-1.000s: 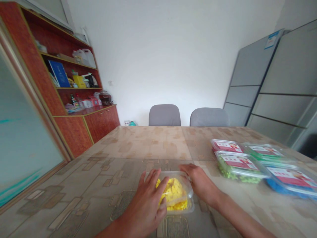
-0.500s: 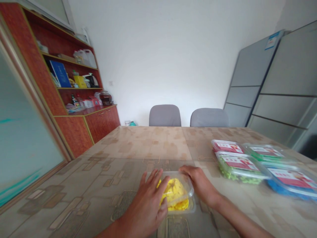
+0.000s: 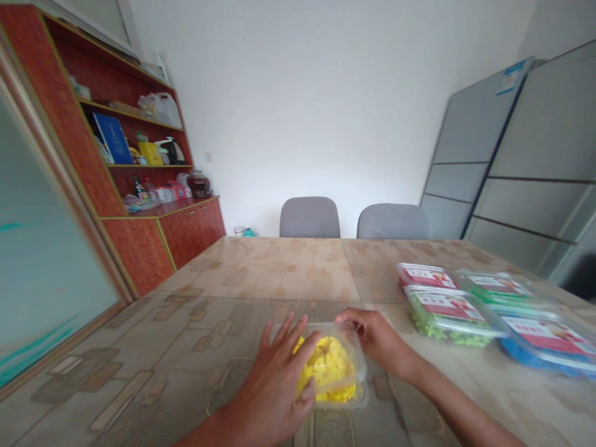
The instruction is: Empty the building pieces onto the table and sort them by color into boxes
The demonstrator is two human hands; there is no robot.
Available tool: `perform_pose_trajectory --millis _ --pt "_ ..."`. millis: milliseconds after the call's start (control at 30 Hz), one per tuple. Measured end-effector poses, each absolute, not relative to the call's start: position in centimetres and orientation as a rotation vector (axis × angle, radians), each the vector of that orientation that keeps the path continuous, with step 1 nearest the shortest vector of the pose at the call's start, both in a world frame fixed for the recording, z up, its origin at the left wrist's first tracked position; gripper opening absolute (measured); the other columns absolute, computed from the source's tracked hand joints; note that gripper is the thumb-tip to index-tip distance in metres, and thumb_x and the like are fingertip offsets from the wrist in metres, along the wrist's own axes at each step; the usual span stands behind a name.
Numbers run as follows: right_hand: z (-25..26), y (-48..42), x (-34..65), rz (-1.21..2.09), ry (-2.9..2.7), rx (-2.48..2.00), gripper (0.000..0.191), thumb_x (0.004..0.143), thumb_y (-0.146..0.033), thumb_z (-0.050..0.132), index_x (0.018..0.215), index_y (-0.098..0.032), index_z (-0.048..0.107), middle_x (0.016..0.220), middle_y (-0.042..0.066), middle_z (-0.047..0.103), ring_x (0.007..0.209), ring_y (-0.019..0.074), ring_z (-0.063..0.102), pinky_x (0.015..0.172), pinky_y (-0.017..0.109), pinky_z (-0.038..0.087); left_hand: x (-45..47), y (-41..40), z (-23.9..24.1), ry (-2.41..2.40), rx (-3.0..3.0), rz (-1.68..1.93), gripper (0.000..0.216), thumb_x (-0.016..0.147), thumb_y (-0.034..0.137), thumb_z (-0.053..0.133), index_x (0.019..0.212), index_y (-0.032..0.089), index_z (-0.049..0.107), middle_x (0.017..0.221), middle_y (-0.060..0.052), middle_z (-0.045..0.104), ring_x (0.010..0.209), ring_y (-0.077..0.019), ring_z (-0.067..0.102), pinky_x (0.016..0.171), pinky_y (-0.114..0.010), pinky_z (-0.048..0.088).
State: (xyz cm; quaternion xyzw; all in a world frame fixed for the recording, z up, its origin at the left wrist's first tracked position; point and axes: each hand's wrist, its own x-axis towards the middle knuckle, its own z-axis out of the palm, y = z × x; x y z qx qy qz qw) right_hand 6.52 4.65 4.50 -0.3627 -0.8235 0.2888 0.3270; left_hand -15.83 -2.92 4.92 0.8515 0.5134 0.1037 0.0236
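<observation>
A clear plastic box [image 3: 344, 392] with yellow pieces [image 3: 331, 366] inside rests on the table in front of me. Its transparent lid [image 3: 356, 354] lies over the top, slightly offset from the base. My left hand [image 3: 282, 372] is open, fingers spread along the left side of the box and partly hiding it. At the far right corner, my right hand [image 3: 367, 332] pinches the lid's edge between thumb and fingers; the fingertips are partly hidden.
To the right stand labelled clear boxes: a red one [image 3: 426, 276], a light green one [image 3: 449, 313], a green one [image 3: 503, 288] and a blue one [image 3: 552, 341]. Two grey chairs [image 3: 310, 217] are behind the patterned table [image 3: 186, 347]. Shelves [image 3: 139, 164] line the left wall.
My right hand has curled more tightly at the lid's far right corner, and its knuckles sit slightly higher. The left hand has barely moved; the boxes at the right stay put.
</observation>
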Motion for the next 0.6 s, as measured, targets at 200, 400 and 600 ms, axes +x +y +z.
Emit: perform_pose_trajectory --millis 200,400,600 --pt "3.8 3.8 5.3 0.628 -1.957 -0.957 0.018 0.086 -0.02 0.047 0.08 -0.016 0.064 0.077 0.004 0.066 0.072 0.0182 0.06 0.065 0.026 0.044 -15.9 -2.6 5.3 1.62 2.578 0.452 0.069 0.071 0.018 0.058 0.138 0.024 0.046 0.148 -0.014 0.036 0.136 -0.0351 0.031 0.109 -0.06 0.025" --pt "3.6 3.9 5.4 0.625 -1.909 -0.993 0.019 0.088 -0.023 0.048 0.077 -0.017 0.063 0.074 0.003 0.066 0.07 0.0181 0.06 0.064 0.026 0.043 -15.7 -2.5 5.0 1.563 2.591 0.612 0.068 0.066 0.018 0.061 0.133 0.025 0.05 0.142 -0.011 0.041 0.131 -0.0326 0.036 0.109 -0.054 0.029" --pt "4.2 4.3 5.8 0.661 -1.958 -0.976 0.024 0.091 -0.028 0.046 0.073 -0.018 0.058 0.066 0.0 0.06 0.061 0.0143 0.055 0.056 0.022 0.039 -15.6 -2.5 4.9 1.56 2.533 0.627 0.069 0.066 0.018 0.06 0.134 0.025 0.048 0.143 -0.01 0.04 0.132 -0.0329 0.034 0.109 -0.055 0.029"
